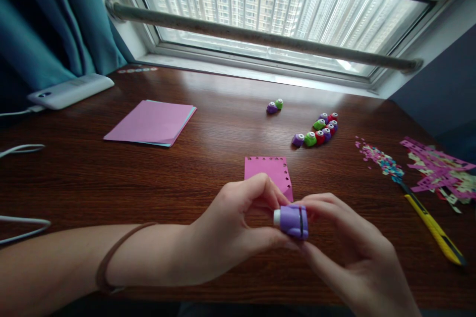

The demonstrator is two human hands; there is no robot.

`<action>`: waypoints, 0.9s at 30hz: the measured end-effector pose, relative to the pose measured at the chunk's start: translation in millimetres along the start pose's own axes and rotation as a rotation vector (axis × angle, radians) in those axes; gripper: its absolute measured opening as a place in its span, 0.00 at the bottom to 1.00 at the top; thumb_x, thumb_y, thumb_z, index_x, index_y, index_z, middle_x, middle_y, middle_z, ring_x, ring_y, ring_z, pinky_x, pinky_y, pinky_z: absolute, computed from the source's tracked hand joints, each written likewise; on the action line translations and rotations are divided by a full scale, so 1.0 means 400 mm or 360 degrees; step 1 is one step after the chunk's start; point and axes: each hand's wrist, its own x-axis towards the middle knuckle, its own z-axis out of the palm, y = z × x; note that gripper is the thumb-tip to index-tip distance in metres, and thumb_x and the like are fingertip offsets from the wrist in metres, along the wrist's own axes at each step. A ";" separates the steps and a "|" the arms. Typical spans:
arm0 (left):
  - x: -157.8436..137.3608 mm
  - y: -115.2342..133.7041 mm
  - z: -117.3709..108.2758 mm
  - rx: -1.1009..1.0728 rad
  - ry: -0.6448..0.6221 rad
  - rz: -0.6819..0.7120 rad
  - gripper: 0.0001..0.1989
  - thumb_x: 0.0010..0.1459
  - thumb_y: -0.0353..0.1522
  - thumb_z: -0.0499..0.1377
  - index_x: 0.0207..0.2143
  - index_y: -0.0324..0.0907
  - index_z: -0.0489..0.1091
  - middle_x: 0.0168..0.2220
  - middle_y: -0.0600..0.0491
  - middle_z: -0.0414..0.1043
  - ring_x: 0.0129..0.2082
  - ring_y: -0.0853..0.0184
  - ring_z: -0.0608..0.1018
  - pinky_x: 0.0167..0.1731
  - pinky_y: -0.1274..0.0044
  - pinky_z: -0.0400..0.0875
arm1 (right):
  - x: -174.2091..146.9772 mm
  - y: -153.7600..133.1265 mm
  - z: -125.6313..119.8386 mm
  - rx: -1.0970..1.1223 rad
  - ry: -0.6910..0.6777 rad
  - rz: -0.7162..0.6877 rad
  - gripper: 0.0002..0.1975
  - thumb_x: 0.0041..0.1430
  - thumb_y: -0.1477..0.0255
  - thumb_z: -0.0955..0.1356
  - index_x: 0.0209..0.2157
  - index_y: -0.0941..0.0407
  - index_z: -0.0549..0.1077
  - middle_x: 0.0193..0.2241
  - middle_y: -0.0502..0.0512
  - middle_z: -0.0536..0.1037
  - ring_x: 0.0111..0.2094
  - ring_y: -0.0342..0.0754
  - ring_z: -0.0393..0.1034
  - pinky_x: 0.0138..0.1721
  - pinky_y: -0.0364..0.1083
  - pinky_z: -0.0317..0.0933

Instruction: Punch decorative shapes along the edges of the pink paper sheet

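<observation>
Between the fingertips of both hands is a small purple craft punch with a white button pointing left. My left hand pinches it from the left, and my right hand grips it from the right. Just beyond the hands lies a pink paper sheet with small star-shaped holes along its far and right edges. Its near part is hidden behind my left hand, and I cannot tell whether the paper touches the punch.
More punches stand in rows, with two others farther back. At left lies a coloured paper stack near a white power bank. On the right are confetti, a yellow utility knife and paper strips.
</observation>
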 end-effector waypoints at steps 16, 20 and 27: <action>0.099 -0.180 -0.110 0.1350 -0.0276 0.0234 0.15 0.63 0.33 0.50 0.49 0.42 0.68 0.52 0.47 0.66 0.52 0.60 0.67 0.54 0.68 0.58 | 0.124 0.298 -0.118 0.0456 0.0303 0.0700 0.18 0.43 0.67 0.74 0.35 0.58 0.67 0.39 0.58 0.76 0.39 0.48 0.71 0.41 0.45 0.65; 0.119 -0.170 -0.121 0.0658 0.0228 -0.0097 0.16 0.63 0.38 0.49 0.39 0.40 0.73 0.34 0.52 0.74 0.33 0.65 0.74 0.35 0.77 0.67 | 0.119 0.295 -0.118 0.0137 0.0260 0.0685 0.17 0.46 0.63 0.73 0.36 0.57 0.72 0.36 0.55 0.77 0.37 0.48 0.71 0.40 0.46 0.63; 0.133 -0.198 -0.130 -0.0275 0.0702 -0.0230 0.19 0.55 0.44 0.56 0.28 0.36 0.72 0.25 0.52 0.72 0.24 0.70 0.70 0.26 0.80 0.62 | 0.117 0.282 -0.117 0.0122 0.0243 0.0706 0.15 0.51 0.61 0.70 0.38 0.55 0.76 0.36 0.53 0.77 0.39 0.47 0.70 0.42 0.44 0.62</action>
